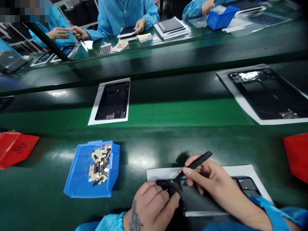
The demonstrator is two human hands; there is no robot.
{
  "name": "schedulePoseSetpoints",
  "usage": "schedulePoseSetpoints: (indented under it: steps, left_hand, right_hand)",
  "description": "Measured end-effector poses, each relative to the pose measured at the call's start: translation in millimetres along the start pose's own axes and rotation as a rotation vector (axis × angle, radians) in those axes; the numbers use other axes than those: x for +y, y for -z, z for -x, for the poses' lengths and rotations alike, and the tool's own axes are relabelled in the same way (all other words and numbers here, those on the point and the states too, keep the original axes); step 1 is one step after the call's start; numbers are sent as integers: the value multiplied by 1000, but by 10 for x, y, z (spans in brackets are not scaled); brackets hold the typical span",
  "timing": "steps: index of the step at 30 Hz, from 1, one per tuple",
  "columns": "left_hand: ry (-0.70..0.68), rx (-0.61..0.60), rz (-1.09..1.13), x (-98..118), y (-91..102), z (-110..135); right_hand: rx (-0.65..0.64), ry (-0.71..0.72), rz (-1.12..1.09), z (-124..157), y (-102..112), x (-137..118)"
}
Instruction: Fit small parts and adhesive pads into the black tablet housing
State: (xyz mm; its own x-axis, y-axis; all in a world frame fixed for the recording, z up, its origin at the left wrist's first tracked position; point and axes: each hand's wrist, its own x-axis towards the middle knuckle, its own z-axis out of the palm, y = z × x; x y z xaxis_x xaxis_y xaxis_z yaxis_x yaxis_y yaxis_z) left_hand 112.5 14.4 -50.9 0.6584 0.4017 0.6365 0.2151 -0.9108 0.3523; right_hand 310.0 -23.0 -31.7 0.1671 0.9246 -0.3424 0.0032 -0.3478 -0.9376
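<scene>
Head view: our right hand [204,179] pinches a black tool [199,161], tip down at the left end of an open tablet shell [202,199], which lies on a white sheet [240,170] near us. Our left hand [154,203] rests beside the tip; can't tell if it grips anything. A slipping tip could, we judge, scratch parts or jab fingers. Dark handwritten marks on the leftmost red bin [14,149], not surely legible; no brand readable.
</scene>
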Motion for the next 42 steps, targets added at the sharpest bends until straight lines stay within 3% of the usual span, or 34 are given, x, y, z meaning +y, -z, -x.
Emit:
schedulePoseSetpoints:
  steps: [11, 18, 30, 42]
  left_hand:
    - [-6, -158, -38, -2, 8, 97]
    - [-9, -178, 20, 6, 31, 1]
    - [19, -254, 29, -3, 40, 45]
    - [87, -267, 110, -30, 23, 63]
  right_hand:
    - [-76, 113, 218, -6, 60, 152]
    - [-59, 120, 298, -7, 45, 140]
    - [-37, 119, 310, -17, 19, 82]
    - [-3, 226, 364, 4, 2, 97]
